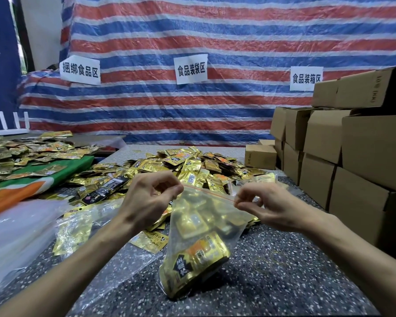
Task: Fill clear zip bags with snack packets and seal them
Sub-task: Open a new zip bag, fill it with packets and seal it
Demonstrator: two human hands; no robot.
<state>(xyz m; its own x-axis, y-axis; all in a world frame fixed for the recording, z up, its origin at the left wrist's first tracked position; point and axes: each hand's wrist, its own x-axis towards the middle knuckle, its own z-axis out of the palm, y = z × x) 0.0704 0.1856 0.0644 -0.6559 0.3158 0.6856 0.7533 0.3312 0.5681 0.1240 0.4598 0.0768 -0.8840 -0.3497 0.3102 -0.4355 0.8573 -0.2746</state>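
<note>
While the clear zip bag [199, 225], full of gold snack packets [201, 255], rested tilted on the speckled bench [284, 271] at lower centre, the left hand [153, 197] and right hand [268, 208] each had a narrow grip pinching one end of its red zip strip [209, 192]. Sealing well likely meant holding the strip taut, then pressing along it end to end.

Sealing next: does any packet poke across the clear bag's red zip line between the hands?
Nothing visible does. The left hand and right hand pinch the ends of the clear plastic zip bag's red strip; the gold foil packets sit below it.
</note>
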